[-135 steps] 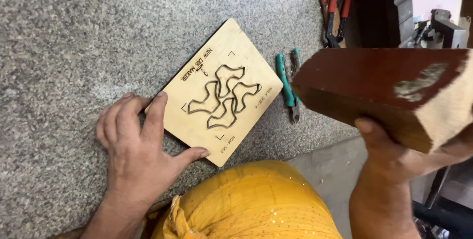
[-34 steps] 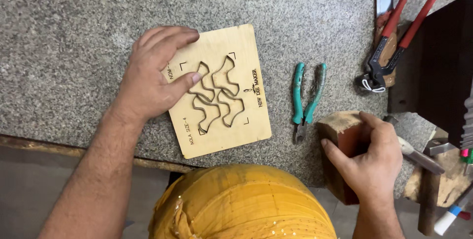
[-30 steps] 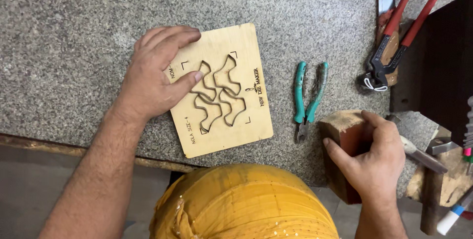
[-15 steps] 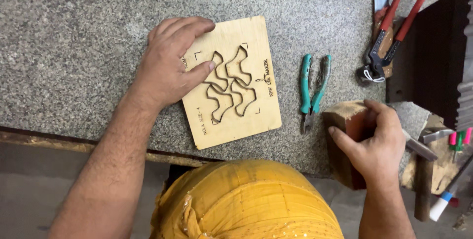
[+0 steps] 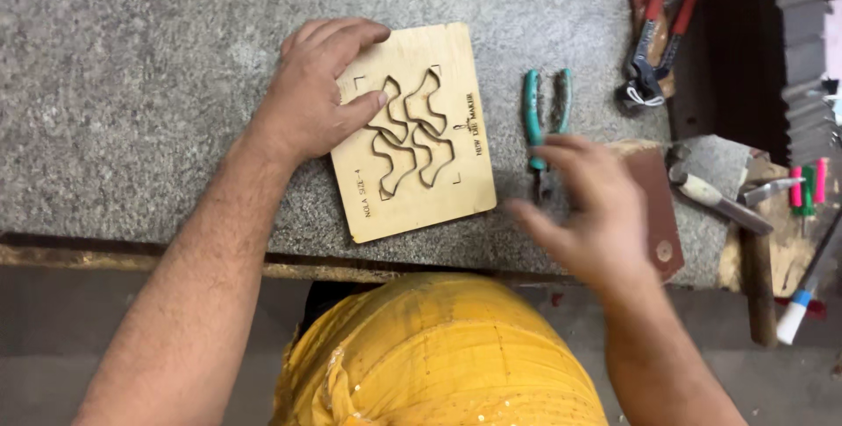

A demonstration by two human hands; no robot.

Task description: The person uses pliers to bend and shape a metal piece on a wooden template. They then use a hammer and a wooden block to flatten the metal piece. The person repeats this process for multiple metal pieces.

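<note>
Left hand (image 5: 320, 97) spread flat, pressing board (image 5: 412, 132) on counter (image 5: 132, 84). Right hand (image 5: 592, 207) open, blurred, empty, hovering over pliers (image 5: 545, 114) just right of board; pliers' long axis points away from person; right hand nearer.

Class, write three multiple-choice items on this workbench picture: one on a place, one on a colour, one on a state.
1. Where does the left hand rest?
A on the wooden board
B on the floor
C on a hammer

2. What colour are the handles of the pliers beside the board?
A black
B teal green
C white

3. The right hand is
A gripping the board
B open and blurred above the bench
C in a pocket

Key: 1 A, fingers lie on the board; 2 B, teal grips show; 3 B, fingers spread, holding nothing.
</note>
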